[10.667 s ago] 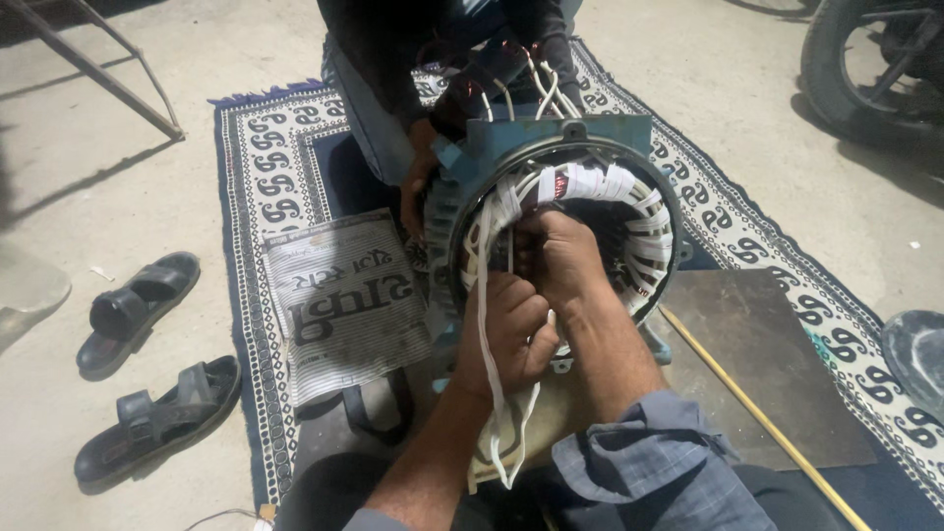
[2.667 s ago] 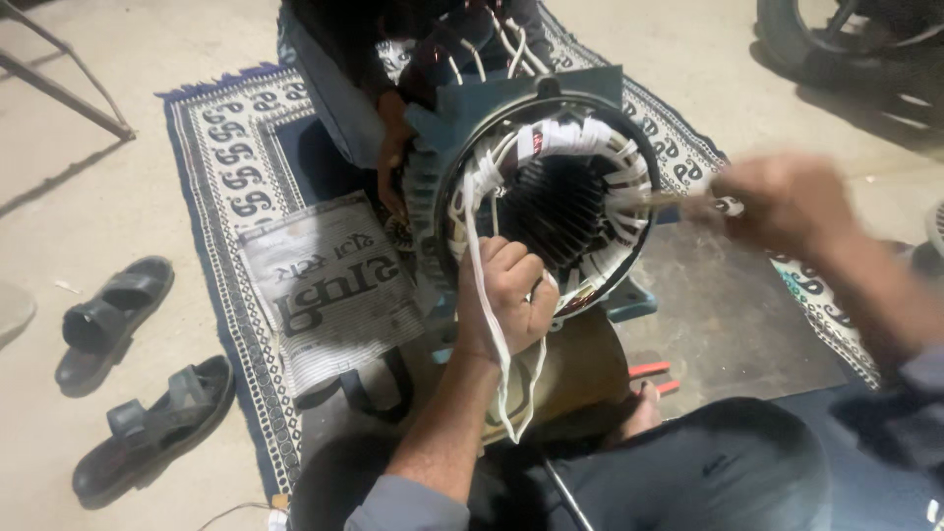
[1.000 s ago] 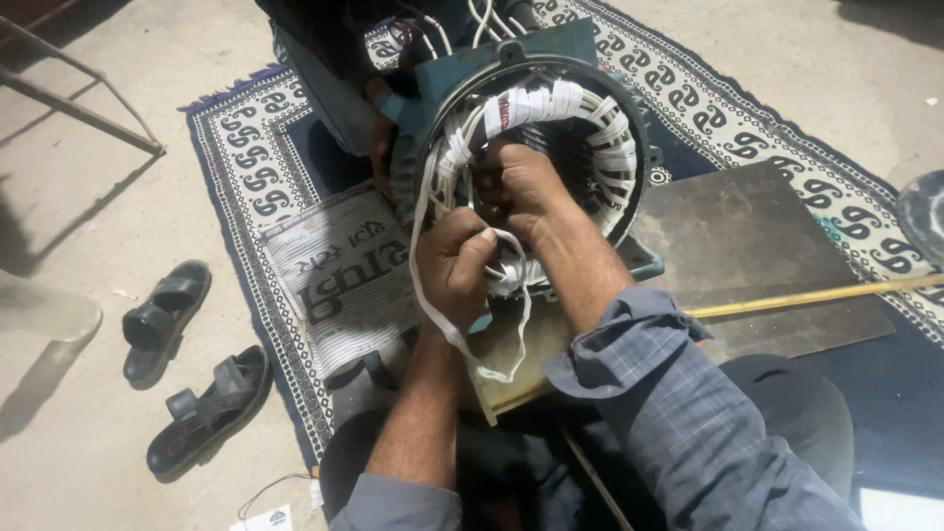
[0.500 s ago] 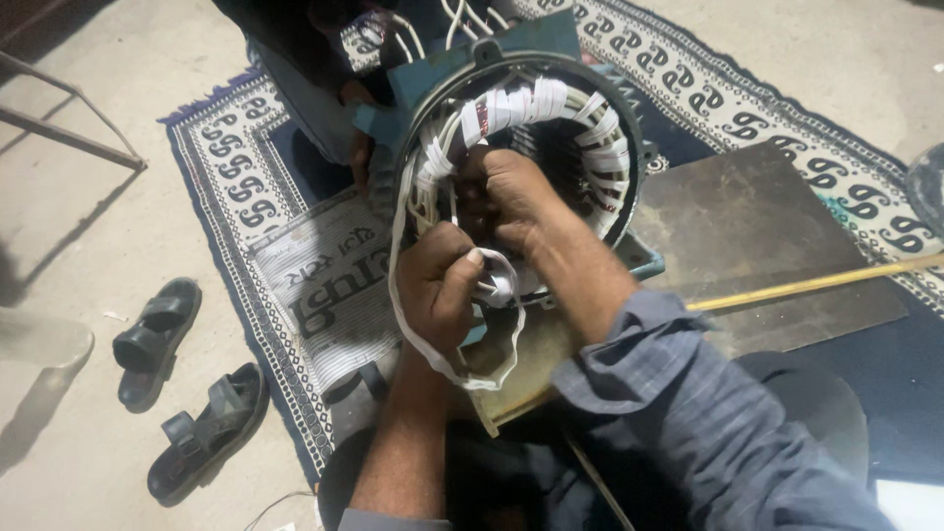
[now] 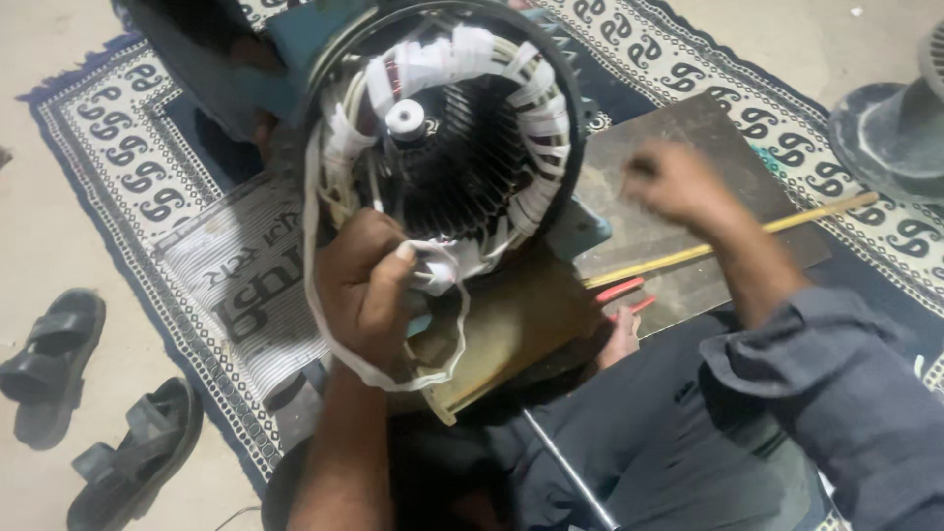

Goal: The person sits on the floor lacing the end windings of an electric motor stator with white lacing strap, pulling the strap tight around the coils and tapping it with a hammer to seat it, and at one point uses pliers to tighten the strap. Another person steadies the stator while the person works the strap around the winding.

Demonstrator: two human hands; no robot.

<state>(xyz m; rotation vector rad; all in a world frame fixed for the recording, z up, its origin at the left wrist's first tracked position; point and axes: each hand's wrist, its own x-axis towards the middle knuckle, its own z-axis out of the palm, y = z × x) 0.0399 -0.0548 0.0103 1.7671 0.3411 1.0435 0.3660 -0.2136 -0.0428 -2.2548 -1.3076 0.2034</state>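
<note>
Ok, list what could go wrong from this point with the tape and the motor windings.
1. The left hand grips the white tape at the lower edge of the stator; its slack loop hangs loose and could snag or tangle.
2. The right hand is away over the metal plate, so one hand alone keeps tension; the wrap may loosen.
3. The small white roll perched in the bore could drop out.
</note>
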